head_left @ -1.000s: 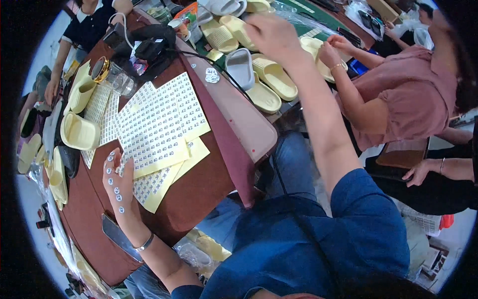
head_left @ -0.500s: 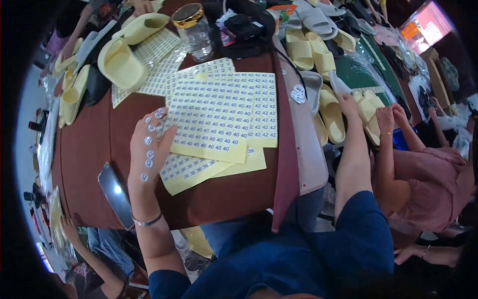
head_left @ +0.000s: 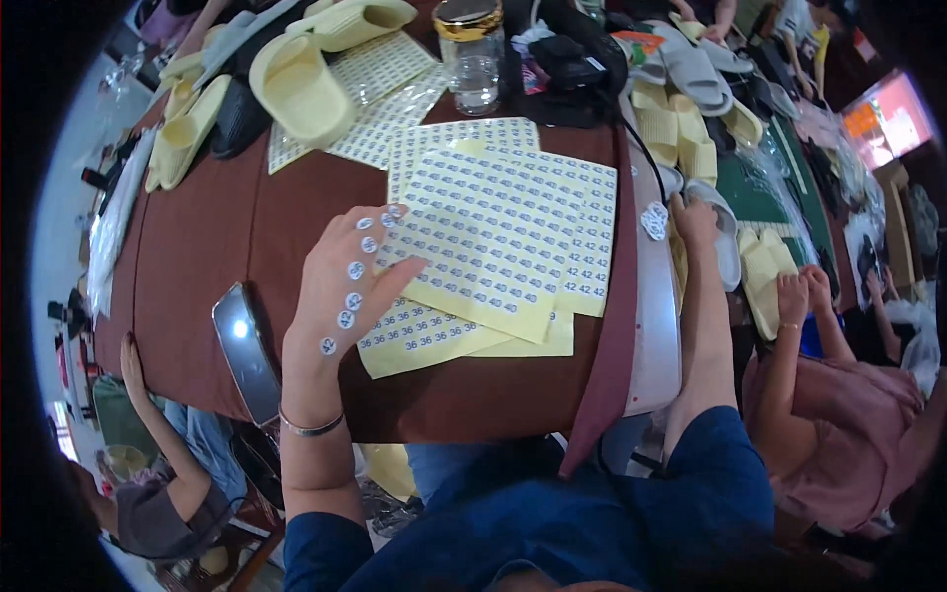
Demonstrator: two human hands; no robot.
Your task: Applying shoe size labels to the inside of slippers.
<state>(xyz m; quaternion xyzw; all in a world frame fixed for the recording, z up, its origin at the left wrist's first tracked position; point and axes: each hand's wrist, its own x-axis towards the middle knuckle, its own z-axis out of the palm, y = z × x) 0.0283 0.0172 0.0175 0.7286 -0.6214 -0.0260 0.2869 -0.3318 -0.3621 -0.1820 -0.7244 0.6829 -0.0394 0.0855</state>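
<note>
My left hand (head_left: 345, 281) lies on the brown cloth, its thumb spread apart and touching the sheets of round number stickers (head_left: 473, 237). Several such stickers cling to the back of this hand and one or more fingers. On the right, beyond the table edge, my right hand (head_left: 696, 222) bends its fingers down over a yellow slipper (head_left: 678, 259). My forearm hides most of that slipper, and the fingertips cannot be seen. Right beside this hand lies a grey slipper (head_left: 725, 247).
A phone (head_left: 247, 353) with its light on lies left of my forearm. Yellow slippers (head_left: 299, 91), a glass jar (head_left: 476, 64) and black items (head_left: 567, 64) stand at the back. A cable runs down the right edge. A co-worker in pink (head_left: 838, 424) handles yellow slippers nearby.
The whole view has turned, shifting the table to the right. My right hand has moved left over the slippers, uncovering more of the grey one. The left hand stays beside the sheets.
</note>
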